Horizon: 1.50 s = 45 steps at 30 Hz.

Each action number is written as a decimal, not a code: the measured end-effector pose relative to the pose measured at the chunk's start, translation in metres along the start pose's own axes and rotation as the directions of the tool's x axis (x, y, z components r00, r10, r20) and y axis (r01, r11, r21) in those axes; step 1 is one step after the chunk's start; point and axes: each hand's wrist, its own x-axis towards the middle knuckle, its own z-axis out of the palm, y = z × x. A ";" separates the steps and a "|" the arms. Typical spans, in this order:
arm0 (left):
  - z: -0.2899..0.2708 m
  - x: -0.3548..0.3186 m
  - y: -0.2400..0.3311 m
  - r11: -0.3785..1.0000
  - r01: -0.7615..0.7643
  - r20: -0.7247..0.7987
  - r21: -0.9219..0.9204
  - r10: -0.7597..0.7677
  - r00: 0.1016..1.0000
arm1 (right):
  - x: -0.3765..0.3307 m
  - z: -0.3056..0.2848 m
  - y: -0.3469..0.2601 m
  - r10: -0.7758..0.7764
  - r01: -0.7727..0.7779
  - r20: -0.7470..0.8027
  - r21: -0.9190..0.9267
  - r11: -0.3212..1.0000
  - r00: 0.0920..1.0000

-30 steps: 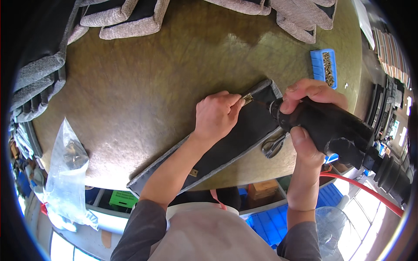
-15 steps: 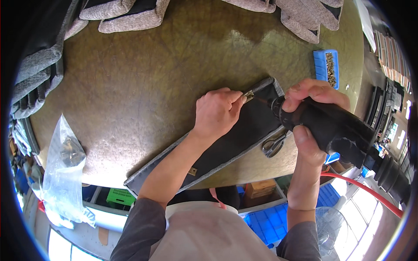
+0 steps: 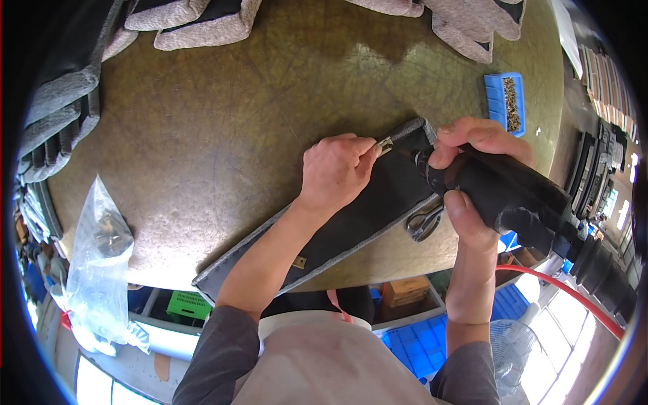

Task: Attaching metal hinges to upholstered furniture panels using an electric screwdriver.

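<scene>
Left hand (image 3: 335,169) pinches small metal fitting (image 3: 385,144) on dark panel (image 3: 351,216) | right hand (image 3: 472,182) grips black power driver (image 3: 513,196) | bit should stay square, fingers clear.

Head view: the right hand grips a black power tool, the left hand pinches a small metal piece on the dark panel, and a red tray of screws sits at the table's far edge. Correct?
Not quite. In the head view the tray of screws is blue, not red. The right hand does grip the black power tool, and the left hand pinches the small metal piece on the dark panel.

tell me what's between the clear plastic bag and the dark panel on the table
Only bare tabletop: in the head view nothing lies between the clear plastic bag at the table's left edge and the dark panel.
</scene>
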 end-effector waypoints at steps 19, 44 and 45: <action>-0.023 -0.032 0.017 0.913 0.131 -0.079 -0.386 -0.174 0.982 | -0.077 -0.003 -0.035 0.232 0.106 -0.797 0.346 0.932 0.557; -0.016 -0.098 0.027 0.212 0.572 0.498 -0.793 -0.315 0.808 | -0.136 0.004 -0.058 0.250 0.235 -0.723 0.498 0.835 0.644; -0.016 -0.099 0.026 0.270 0.548 0.463 -0.792 -0.319 0.827 | -0.136 0.004 -0.058 0.251 0.233 -0.721 0.499 0.835 0.647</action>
